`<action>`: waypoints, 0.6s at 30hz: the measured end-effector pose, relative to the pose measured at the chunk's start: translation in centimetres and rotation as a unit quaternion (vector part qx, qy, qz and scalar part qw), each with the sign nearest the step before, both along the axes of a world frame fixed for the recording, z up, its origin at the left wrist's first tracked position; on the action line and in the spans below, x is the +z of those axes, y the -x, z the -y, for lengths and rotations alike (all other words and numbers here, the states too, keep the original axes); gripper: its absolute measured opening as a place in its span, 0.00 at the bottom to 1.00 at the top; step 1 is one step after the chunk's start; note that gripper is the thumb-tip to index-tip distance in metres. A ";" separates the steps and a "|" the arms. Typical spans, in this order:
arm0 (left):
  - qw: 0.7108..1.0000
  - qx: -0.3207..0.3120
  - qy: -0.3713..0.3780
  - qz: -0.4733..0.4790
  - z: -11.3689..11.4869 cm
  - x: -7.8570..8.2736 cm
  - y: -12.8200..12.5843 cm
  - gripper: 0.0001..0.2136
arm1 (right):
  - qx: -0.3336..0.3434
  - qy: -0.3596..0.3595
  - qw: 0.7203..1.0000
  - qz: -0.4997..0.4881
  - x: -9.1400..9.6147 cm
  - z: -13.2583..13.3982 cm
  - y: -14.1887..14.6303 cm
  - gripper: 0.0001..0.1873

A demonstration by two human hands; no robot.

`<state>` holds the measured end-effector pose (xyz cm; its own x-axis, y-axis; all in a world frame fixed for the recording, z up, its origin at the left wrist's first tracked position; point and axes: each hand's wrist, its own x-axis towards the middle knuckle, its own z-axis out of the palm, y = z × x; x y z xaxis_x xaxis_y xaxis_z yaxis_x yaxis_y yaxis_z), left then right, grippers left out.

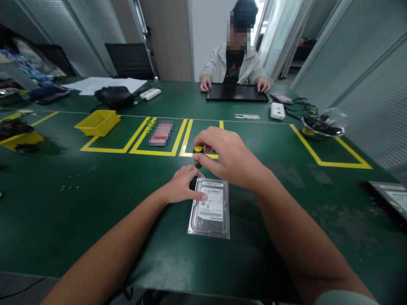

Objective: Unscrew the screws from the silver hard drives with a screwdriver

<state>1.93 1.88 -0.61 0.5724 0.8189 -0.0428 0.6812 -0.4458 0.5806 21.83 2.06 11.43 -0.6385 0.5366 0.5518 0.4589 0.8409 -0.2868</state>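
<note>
Your R hand holds stubby yellow-and-black screwdriver at far L corner of silver rectangular metal hard drive, flat on green tabletop; L hand spread, thumb atop drive. Prob. screw step; next calls for steady, vert. turning.

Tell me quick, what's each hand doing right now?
Left hand: open, thumb resting on the hard drive.
Right hand: closed, holding a black and yellow screwdriver at the drive's far left corner.
</note>
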 end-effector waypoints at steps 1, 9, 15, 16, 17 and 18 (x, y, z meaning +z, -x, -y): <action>1.000 0.000 -0.002 0.001 0.0 0.0 0.0 0.35 | 0.003 -0.002 1.000 -0.001 0.0 0.0 0.0 0.06; 1.000 -0.005 -0.010 0.021 0.0 0.1 0.2 0.34 | 0.027 0.011 1.000 0.012 0.2 0.1 0.2 0.12; 0.999 -0.004 -0.014 0.037 0.0 -0.1 0.5 0.32 | 0.039 0.027 0.999 0.019 0.3 0.3 0.1 0.17; 0.999 -0.004 -0.009 0.050 0.0 -0.2 0.5 0.31 | 0.038 0.027 0.999 0.020 0.3 0.3 0.1 0.18; 0.997 -0.001 0.002 0.073 -0.1 -0.2 0.7 0.29 | 0.035 0.027 0.999 0.021 0.2 0.3 0.1 0.18; 0.994 0.004 0.020 0.106 -0.2 -0.3 0.8 0.26 | 0.032 0.025 0.999 0.021 0.2 0.3 0.1 0.17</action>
